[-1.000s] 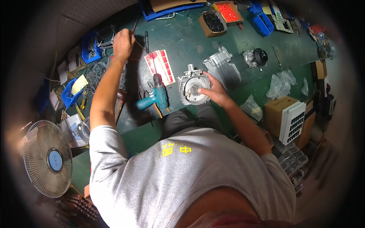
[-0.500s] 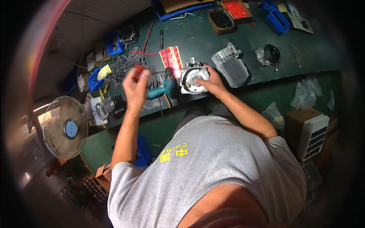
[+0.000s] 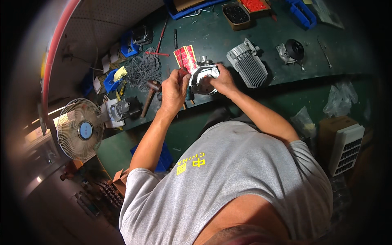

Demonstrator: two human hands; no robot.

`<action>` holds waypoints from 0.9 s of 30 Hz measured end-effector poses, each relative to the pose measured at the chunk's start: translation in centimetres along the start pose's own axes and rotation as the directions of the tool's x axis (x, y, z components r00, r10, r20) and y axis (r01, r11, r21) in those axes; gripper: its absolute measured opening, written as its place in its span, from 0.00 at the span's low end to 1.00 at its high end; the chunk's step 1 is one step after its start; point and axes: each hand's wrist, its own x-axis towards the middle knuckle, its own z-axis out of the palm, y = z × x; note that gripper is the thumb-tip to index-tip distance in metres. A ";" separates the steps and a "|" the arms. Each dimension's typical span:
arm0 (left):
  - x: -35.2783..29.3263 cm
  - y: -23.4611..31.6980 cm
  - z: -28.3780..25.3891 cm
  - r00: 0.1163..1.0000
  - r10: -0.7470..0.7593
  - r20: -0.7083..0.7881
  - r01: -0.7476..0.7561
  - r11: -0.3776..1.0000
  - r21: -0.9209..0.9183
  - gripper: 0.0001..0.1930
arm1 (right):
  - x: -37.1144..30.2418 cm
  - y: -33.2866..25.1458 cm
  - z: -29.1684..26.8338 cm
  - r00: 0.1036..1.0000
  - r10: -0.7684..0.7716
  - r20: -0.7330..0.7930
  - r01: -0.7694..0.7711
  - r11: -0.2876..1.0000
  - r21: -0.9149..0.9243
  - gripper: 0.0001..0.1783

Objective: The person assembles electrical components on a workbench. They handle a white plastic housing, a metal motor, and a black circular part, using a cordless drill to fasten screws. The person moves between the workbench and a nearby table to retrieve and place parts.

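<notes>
My left hand (image 3: 173,90) is closed around a red-handled screwdriver (image 3: 183,72), right beside a silver round metal housing (image 3: 201,77). Where the screwdriver's tip sits I cannot make out. My right hand (image 3: 222,83) grips the housing from its right side, thumb over the open face. The housing is tilted at the bench's front edge. Mostly hidden behind my left hand is a teal power drill (image 3: 189,96). A hammer (image 3: 151,94) lies to the left of that hand. Red and yellow label sheets (image 3: 185,57) lie just beyond the housing.
On the green bench (image 3: 204,38), a finned metal casing (image 3: 248,65) and a round part with a black cap (image 3: 292,51) lie to the right. Grey cable pieces (image 3: 145,69) heap at left, near a fan (image 3: 81,130). Small-parts boxes (image 3: 237,17) stand at the back.
My left hand has moved right with the screwdriver, up to the housing. The housing has tilted in my right hand. The drill is now mostly covered, and the hammer shows.
</notes>
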 end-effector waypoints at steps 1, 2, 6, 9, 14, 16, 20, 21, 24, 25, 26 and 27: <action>0.1 0.2 0.0 1.000 0.025 0.008 -0.025 1.000 0.013 0.09 | 0.1 0.1 0.0 1.000 -0.007 -0.003 0.007 1.000 -0.010 0.33; 0.3 0.5 0.1 0.999 0.051 0.017 -0.051 0.998 0.026 0.09 | 0.1 0.3 0.0 1.000 -0.014 -0.007 0.013 1.000 -0.020 0.33; 2.7 2.3 -0.4 0.953 0.220 0.211 -0.271 0.928 0.257 0.11 | -0.1 0.0 -0.1 1.000 -0.013 0.020 0.012 0.999 0.052 0.33; 5.9 4.1 0.5 0.910 0.004 0.415 -0.020 0.999 0.035 0.14 | -0.1 -0.3 0.0 0.999 0.003 0.038 -0.008 0.991 0.130 0.32; 7.0 5.2 2.9 0.851 -0.309 0.426 0.416 0.890 -0.186 0.18 | -0.2 -0.5 -0.4 0.991 -0.128 0.030 0.125 0.988 0.090 0.29; 7.5 5.6 2.3 0.891 0.080 0.448 -0.162 0.976 0.149 0.17 | 0.2 -0.6 -0.8 0.995 -0.088 0.056 0.085 0.995 0.055 0.29; 7.6 5.9 1.1 0.788 0.177 0.590 -0.374 0.899 0.230 0.14 | 0.8 0.1 -0.6 0.987 -0.120 0.104 0.116 0.992 0.045 0.30; 8.2 5.8 0.6 0.723 0.252 0.643 -0.476 0.856 0.201 0.12 | 0.9 0.5 -0.3 0.979 -0.189 0.071 0.179 0.976 0.127 0.30; 10.4 6.0 -0.3 0.543 0.302 0.784 -0.672 0.715 0.190 0.10 | 1.2 1.2 -0.1 0.984 -0.157 0.083 0.133 0.960 0.245 0.29; 10.9 5.8 -0.4 0.513 0.308 0.802 -0.706 0.682 0.190 0.11 | 1.3 0.9 -0.3 0.982 -0.168 0.089 0.151 0.972 0.179 0.29; 11.3 5.7 -0.4 0.482 0.312 0.819 -0.739 0.647 0.189 0.11 | 1.3 0.7 -0.3 0.984 -0.143 0.106 0.123 0.977 0.175 0.29; 11.9 6.3 -0.5 0.465 0.310 0.829 -0.734 0.658 0.165 0.15 | 1.1 0.0 -0.7 0.986 -0.116 0.120 0.094 0.981 0.169 0.28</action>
